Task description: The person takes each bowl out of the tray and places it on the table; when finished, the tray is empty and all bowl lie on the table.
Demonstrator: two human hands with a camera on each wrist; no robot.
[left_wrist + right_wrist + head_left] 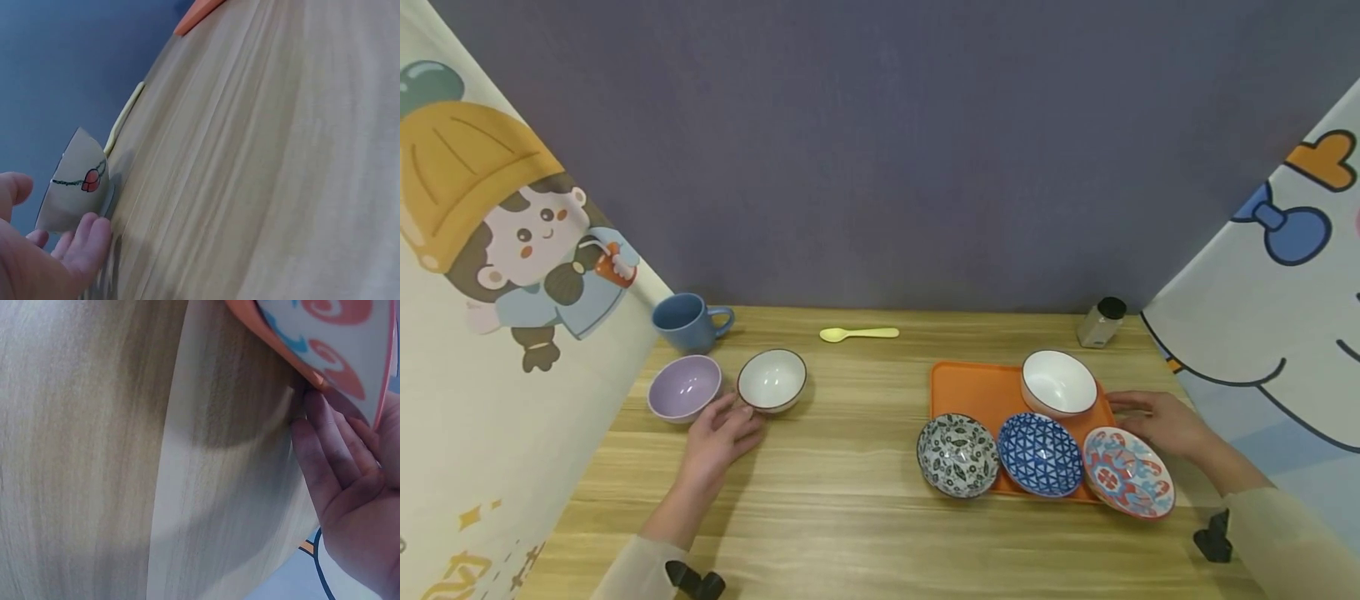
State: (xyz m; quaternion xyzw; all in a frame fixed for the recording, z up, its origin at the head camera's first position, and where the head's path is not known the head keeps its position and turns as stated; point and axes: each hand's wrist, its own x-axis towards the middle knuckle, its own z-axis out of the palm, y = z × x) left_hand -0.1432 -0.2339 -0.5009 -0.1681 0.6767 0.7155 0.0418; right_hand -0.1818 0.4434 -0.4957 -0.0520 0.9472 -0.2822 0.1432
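Note:
My left hand point(718, 437) is low over the table, between a purple bowl point(685, 388) and a white bowl point(772, 380) with a dark rim. Its fingers are spread and hold nothing. The left wrist view shows the white bowl's outside point(78, 187), with a red motif and green line, just beyond the fingertips. My right hand point(1165, 425) is at the right edge of an orange tray point(973, 387). Its straight fingers point(328, 447) reach to the tray's edge, below the red-and-blue patterned bowl point(1127, 472); whether they press it is unclear.
On the tray are a white bowl point(1058, 383) and a blue patterned bowl point(1041, 455); a black floral bowl point(958, 456) overlaps its front left corner. Behind stand a blue mug point(685, 323), a yellow spoon point(859, 333) and a black-lidded jar point(1102, 323). A grey partition bounds the back.

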